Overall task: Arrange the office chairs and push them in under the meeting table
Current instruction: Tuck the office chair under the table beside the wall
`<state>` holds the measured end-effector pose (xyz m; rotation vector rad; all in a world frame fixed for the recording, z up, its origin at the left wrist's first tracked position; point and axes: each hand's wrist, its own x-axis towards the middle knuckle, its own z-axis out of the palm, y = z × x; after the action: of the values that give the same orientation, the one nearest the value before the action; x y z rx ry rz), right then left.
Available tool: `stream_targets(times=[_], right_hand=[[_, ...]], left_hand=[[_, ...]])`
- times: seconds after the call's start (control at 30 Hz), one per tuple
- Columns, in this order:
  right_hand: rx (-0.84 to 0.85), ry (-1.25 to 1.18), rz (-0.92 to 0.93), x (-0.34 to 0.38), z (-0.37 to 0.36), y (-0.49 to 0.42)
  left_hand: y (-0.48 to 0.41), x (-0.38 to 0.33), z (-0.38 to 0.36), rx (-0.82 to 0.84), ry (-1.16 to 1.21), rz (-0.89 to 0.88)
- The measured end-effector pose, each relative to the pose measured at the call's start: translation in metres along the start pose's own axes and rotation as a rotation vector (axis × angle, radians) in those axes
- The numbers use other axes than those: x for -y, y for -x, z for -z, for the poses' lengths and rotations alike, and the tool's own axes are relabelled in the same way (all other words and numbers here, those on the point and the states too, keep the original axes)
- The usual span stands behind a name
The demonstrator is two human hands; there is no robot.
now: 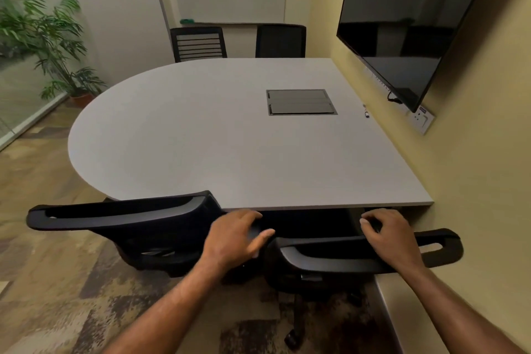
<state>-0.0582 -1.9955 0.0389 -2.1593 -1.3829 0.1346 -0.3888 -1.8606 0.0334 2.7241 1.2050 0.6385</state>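
Observation:
The pale grey meeting table [186,138] has a rounded left end and a straight right side against the wall. Two black office chairs stand at its near edge. The left chair [115,214] has its backrest close to the table edge. The right chair [330,257] sits a little further back, with its seat partly under the table. My left hand [234,238] is curled over a black backrest edge in the gap between the two chairs; which chair it belongs to is unclear. My right hand [392,240] grips the top of the right chair's backrest. Two more black chairs [198,43] [280,40] are tucked in at the far side.
A dark wall screen [402,23] hangs above the table's right side, with a wall socket [422,121] below it. A cable box [300,102] is set into the tabletop. A potted plant [51,46] stands by the glass at the left. A low ledge [402,313] runs along the right wall.

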Motion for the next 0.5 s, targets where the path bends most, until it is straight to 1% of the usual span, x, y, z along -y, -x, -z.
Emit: stream_targets(times=[0.17, 0.27, 0.37, 0.43, 0.5], right_hand=[[0.117, -0.065, 0.062, 0.068, -0.038, -0.011], [0.188, -0.122, 0.108, 0.107, -0.062, -0.016], [0.301, -0.170, 0.153, 0.146, -0.088, -0.020], [0.369, -0.184, 0.181, 0.168, -0.102, -0.026], [0.427, -0.194, 0.207, 0.190, -0.116, -0.033]], left_hand=[[0.007, 0.094, 0.050, -0.184, -0.062, 0.050], [0.021, 0.148, 0.072, -0.184, -0.116, 0.191], [0.043, 0.196, 0.089, -0.100, -0.205, 0.415], [0.055, 0.220, 0.096, 0.039, -0.241, 0.590], [0.067, 0.237, 0.101, 0.175, -0.232, 0.711]])
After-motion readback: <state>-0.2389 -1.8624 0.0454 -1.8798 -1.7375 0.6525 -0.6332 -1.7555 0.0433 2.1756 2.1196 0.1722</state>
